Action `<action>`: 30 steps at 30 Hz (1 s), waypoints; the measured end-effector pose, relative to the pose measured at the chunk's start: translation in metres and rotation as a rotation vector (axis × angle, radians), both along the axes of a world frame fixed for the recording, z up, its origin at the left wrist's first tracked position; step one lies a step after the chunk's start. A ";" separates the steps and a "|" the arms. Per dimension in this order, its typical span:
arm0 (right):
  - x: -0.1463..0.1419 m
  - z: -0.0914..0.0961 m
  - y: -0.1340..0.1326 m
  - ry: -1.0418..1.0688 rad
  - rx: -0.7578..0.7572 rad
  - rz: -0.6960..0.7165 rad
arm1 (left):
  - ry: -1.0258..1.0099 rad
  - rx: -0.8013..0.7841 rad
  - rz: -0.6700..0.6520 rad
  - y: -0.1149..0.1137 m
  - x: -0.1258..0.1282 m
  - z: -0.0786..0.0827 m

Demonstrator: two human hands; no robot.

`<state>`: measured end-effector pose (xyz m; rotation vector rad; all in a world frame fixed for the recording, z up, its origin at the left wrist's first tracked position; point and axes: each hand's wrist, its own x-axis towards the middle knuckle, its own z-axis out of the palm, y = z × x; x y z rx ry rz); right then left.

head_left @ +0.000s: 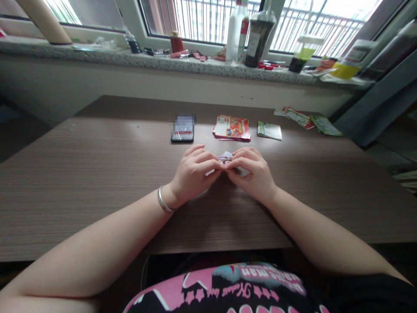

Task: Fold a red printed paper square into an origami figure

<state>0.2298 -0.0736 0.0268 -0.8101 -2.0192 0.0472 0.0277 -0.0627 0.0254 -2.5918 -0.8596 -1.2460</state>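
Both my hands meet over the middle of the table and pinch a small piece of printed paper (224, 159). It is pale with dark and coloured print and looks folded or bent; the fingers cover most of it. My left hand (198, 167), with a silver bangle at the wrist, grips its left side between thumb and fingers. On the other side, my right hand (252, 169) holds it the same way, thumb and forefinger almost touching those of the left. Just beyond the hands lies a stack of red and orange printed packets (232, 128).
A phone (183, 128) lies left of the packets on the brown table (97, 174). Right of them is a small stack of cards (269, 130), then torn wrappers (299, 118). Bottles and cups, including a dark drink cup (257, 41), stand on the granite windowsill (202, 67).
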 end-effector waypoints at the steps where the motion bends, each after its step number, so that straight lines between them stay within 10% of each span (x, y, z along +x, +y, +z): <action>1: 0.000 0.000 0.000 -0.003 -0.006 -0.001 | 0.001 0.000 -0.002 0.000 0.000 0.000; 30: 0.008 -0.011 0.014 -0.135 -0.052 -0.147 | 0.031 -0.012 0.010 0.001 -0.002 0.000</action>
